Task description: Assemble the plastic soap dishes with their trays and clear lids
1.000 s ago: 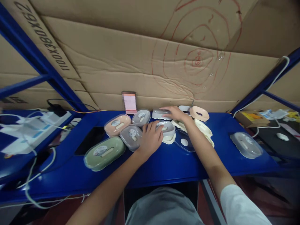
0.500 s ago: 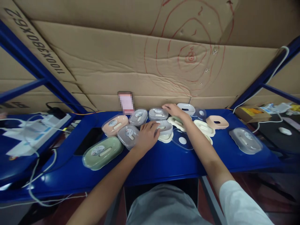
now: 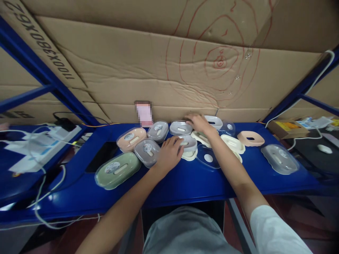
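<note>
In the head view, the left hand (image 3: 169, 151) lay over the near middle grey container (image 3: 189, 144), its fingers slightly bent and a little apart at the container's left end. Whether they pinched its edge could not be told. A cream piece (image 3: 190, 155) showed beneath that container's near side. The right hand (image 3: 200, 123) reached to the right end of the far middle grey container (image 3: 180, 128), fingers loosely stretched and partly hidden; whether they gripped or only touched it was unclear. Under the right wrist lay a cream tray (image 3: 198, 137), with a second cream tray (image 3: 233, 144) to the right of the forearm.

The peach shell (image 3: 250, 138) had just shifted rightward from beside the white shell (image 3: 214, 121), and a clear lid (image 3: 228, 127) had come into sight between them. That left the peach shell apart from the white one and nearer the right-hand grey container (image 3: 280, 159). Another clear lid (image 3: 208, 157) lay flat to the left of the right forearm.

To the left, on the blue counter (image 3: 174, 190), sat a green container (image 3: 118, 171), a peach container (image 3: 131, 139) and two labelled grey ones, close together. A blurred upright rectangle (image 3: 144, 114) stood behind them, by the cardboard (image 3: 113, 67).
</note>
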Motion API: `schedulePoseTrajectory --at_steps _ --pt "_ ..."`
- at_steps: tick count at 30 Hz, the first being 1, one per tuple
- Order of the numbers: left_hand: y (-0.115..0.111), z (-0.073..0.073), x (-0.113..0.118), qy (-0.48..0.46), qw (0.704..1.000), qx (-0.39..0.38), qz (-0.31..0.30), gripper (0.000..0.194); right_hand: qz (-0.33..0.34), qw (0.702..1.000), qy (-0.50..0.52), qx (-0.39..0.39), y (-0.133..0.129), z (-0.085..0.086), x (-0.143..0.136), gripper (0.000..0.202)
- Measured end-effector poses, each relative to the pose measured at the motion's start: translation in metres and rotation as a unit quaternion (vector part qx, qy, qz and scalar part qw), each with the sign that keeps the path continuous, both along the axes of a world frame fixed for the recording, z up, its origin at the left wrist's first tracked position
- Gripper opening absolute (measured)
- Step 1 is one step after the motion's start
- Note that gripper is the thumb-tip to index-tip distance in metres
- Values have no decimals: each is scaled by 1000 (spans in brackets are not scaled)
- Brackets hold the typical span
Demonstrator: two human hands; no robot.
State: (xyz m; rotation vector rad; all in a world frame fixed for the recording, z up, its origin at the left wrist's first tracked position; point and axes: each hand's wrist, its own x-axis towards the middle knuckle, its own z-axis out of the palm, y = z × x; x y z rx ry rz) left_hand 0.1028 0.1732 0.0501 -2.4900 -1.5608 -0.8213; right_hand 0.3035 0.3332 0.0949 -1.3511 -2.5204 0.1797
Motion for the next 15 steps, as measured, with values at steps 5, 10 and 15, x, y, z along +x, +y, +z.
schedulePoseTrajectory --at_steps 5,10,15 --pt "5 9 -10 8 999 -11 37 33 34 998 -51 -24 -14 2 -17 42" --pt "31 25 -34 11 989 -29 145 36 50 989 -114 -79 -26 -11 -31 41" --pt "64 26 -47 16 972 -86 218 39 48 983 -146 -97 -23 -14 -33 37"
